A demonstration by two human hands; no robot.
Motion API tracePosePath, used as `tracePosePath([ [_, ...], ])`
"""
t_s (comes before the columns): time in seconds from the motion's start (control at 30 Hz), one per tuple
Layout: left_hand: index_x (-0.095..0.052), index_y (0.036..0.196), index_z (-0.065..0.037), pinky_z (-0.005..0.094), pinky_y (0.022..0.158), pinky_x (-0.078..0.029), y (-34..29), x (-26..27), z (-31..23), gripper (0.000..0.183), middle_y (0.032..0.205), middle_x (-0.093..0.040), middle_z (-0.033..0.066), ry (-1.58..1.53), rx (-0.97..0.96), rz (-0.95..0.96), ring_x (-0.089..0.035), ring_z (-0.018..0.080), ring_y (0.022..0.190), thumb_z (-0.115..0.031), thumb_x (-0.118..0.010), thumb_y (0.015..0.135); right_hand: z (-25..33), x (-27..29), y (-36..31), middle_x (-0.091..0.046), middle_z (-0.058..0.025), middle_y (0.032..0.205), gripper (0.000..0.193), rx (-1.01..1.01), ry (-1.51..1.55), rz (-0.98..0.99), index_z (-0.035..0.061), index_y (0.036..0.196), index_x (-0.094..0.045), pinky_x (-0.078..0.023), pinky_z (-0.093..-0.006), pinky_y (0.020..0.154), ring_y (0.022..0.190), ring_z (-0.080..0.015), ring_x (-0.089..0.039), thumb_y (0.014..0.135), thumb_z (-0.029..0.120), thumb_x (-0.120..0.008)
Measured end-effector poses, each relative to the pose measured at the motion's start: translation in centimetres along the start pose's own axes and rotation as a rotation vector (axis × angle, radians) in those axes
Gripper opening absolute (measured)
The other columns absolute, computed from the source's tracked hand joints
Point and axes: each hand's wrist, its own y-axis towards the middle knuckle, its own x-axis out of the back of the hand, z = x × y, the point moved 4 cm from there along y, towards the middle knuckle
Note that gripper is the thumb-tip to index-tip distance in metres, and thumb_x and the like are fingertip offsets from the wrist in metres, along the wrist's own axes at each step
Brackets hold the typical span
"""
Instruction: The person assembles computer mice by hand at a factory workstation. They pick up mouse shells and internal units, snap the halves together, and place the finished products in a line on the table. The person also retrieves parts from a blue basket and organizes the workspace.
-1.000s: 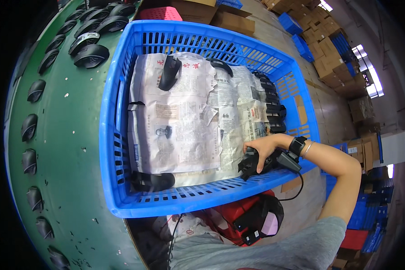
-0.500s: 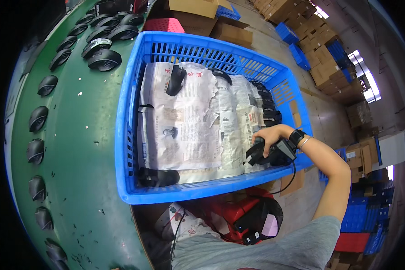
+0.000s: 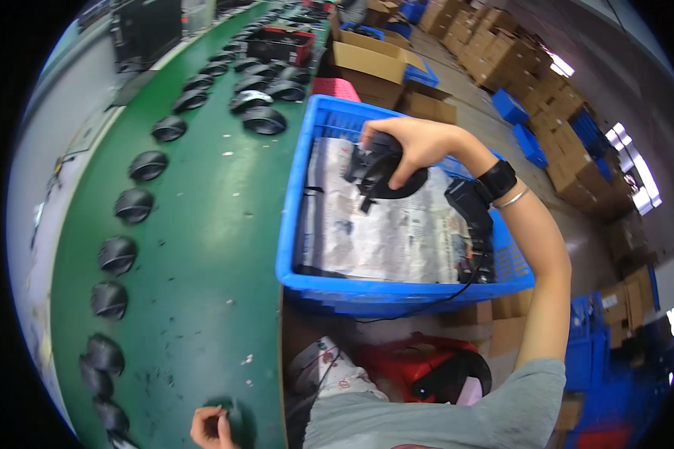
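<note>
Over the blue plastic crate (image 3: 283, 247), my right hand (image 3: 423, 142) is closed around black computer mouse shells (image 3: 382, 168); blur and fingers hide how many. On that wrist is a black band (image 3: 497, 179), and beside it hangs a black box-shaped device (image 3: 468, 202) with a thin cable. Printed newspaper (image 3: 359, 243) covers much of the crate's contents below the hand. At the lower edge, my left hand (image 3: 213, 428) is by the green bench (image 3: 202, 299), its thumb and fingertips curled together. Whatever it may hold is hidden.
A curving row of black mouse shells (image 3: 117, 255) runs along the bench, with a cluster (image 3: 264, 120) farther back. Behind the crate stand a pink basket (image 3: 335, 90) and an open carton (image 3: 367, 63). A red bag or seat (image 3: 412, 367) is below the crate.
My right hand has lifted from the crate's near right part to above its far middle, carrying black shells. My left hand has come into view at the lower edge. The view has shifted.
</note>
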Motion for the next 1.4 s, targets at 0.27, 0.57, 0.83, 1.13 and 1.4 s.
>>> tracePosePath([
  [0.27, -0.059, 0.082, 0.002, 0.0233, 0.065, -0.044, 0.3, 0.3, 0.8, 0.006, 0.075, -0.058, 0.0053, -0.181, -0.038, -0.020, -0.054, 0.0112, 0.068, -0.001, -0.059, 0.077, 17.1, -10.3, 16.3, -0.063, -0.0178, 0.085, 0.075, 0.398, 0.071, -0.058, 0.0048, 0.111, -0.046, -0.048, -0.0412, 0.072, 0.081, -0.0328, -0.061, 0.050, 0.028, -0.083],
  [0.57, -0.062, 0.085, 0.001, 0.0224, 0.057, -0.043, 0.1, 0.2, 1.2, 0.006, 0.072, -0.059, 0.0030, -0.015, -0.010, 0.032, -0.051, 0.0083, 0.062, -0.001, -0.063, 0.079, 20.5, -16.4, 15.2, -0.037, -0.0199, 0.130, 0.111, 0.485, -0.350, -0.340, 0.0093, 0.138, -0.025, -0.024, -0.0599, 0.102, 0.124, -0.0364, -0.034, 0.049, 0.042, -0.082],
  [0.83, -0.062, 0.091, 0.000, 0.0238, 0.070, -0.046, 0.2, 0.3, 1.7, 0.010, 0.083, -0.063, 0.0065, -0.043, 0.018, 0.048, -0.056, 0.0111, 0.075, -0.003, -0.061, 0.082, 17.8, -15.0, 10.6, -0.036, -0.0205, 0.127, 0.102, 0.481, -0.133, -0.481, 0.0072, 0.130, -0.035, -0.025, -0.0626, 0.098, 0.121, -0.0378, -0.033, 0.049, 0.045, -0.084],
  [1.13, -0.057, 0.099, -0.003, 0.0217, 0.066, -0.046, 0.6, 2.2, 5.5, 0.012, 0.084, -0.062, 0.0039, -0.002, 0.043, 0.058, -0.054, 0.0085, 0.073, -0.008, -0.058, 0.088, 0.0, -9.8, -1.4, -0.055, -0.0187, 0.114, 0.060, 0.182, -0.079, -0.518, 0.0021, 0.119, -0.050, -0.040, -0.0406, 0.093, 0.107, -0.0342, -0.051, 0.069, 0.027, -0.072],
  [1.4, -0.061, 0.094, -0.005, 0.0246, 0.067, -0.047, 1.0, 0.5, 4.0, 0.009, 0.080, -0.062, 0.0035, 0.203, 0.059, 0.023, -0.054, 0.0101, 0.072, -0.006, -0.062, 0.085, -29.3, -9.2, -22.6, -0.043, -0.0244, 0.129, 0.094, -1.178, -0.232, -0.141, 0.0003, 0.129, -0.040, -0.036, -0.0443, 0.100, 0.122, -0.0391, -0.040, 0.057, 0.047, -0.078],
])
